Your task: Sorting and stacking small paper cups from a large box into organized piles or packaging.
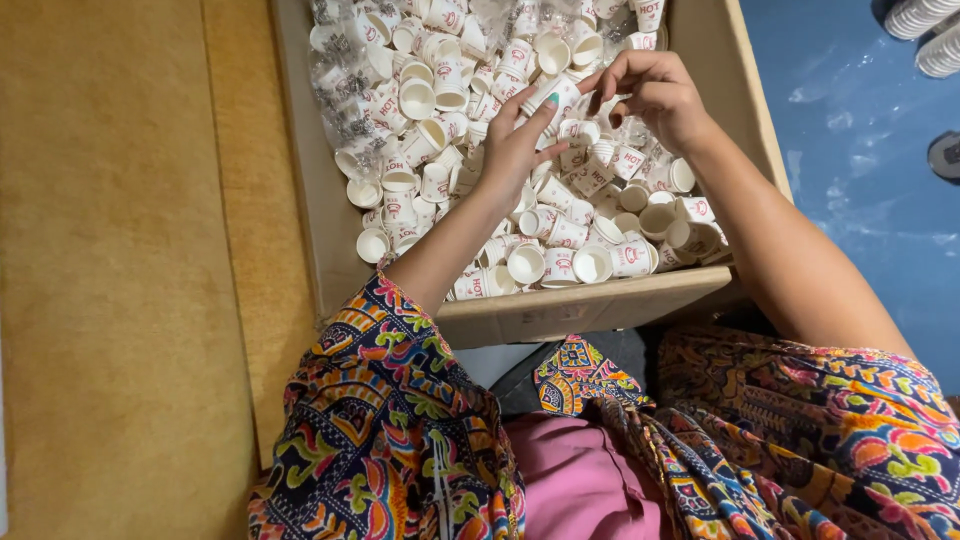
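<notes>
Floor: blue floor (860, 130) on the right, tan mat (120, 260) on the left, cardboard box between them.
Box: open cardboard box (590, 305), near wall facing the person, far end cut by the frame edge.
Contents: loose pile of small white paper cups (430, 135) with red print, lying every way, some mouth up, some on their sides; clear plastic wrap (345, 90) crumpled over the far left part of the pile.
Left hand: left hand (515, 150) reaching into the middle of the box, palm down over the cups, fingers (540, 115) stretched far and close together, tips touching one cup.
Right hand: right hand (655, 95) at the far right of the box, fingers curled, tips pinching the same cup from the other side.
Held cup: white cup (560, 92), on its side, just above the pile, between the two hands' fingertips, far centre of the box.
Clothing: bright patterned sleeves (380, 420) and pink cloth (575, 480) at the near edge.
Other: stacks of white cups (925, 30) on the blue floor at the far right corner, well apart from the box.
</notes>
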